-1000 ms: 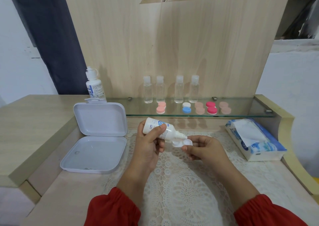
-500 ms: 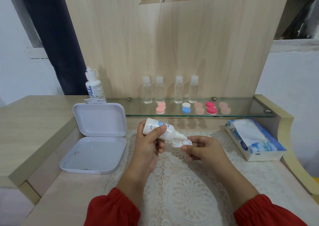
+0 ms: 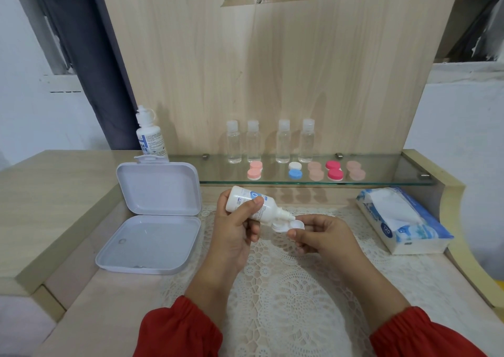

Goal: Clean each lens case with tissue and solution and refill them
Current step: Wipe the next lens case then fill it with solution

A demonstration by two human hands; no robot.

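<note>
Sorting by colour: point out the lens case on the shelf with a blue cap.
The blue-and-white lens case, middle of the glass shelf; the others are pink or peach.

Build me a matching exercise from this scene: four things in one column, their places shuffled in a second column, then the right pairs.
Things
1. solution bottle
2. white lens case
3. tissue pack
4. blue-and-white lens case

Places
A. on the glass shelf
B. lying at the right of the table
C. gripped in the left hand, tipped nozzle down
D. pinched in the right hand

Pairs: 1-C, 2-D, 3-B, 4-A
</note>
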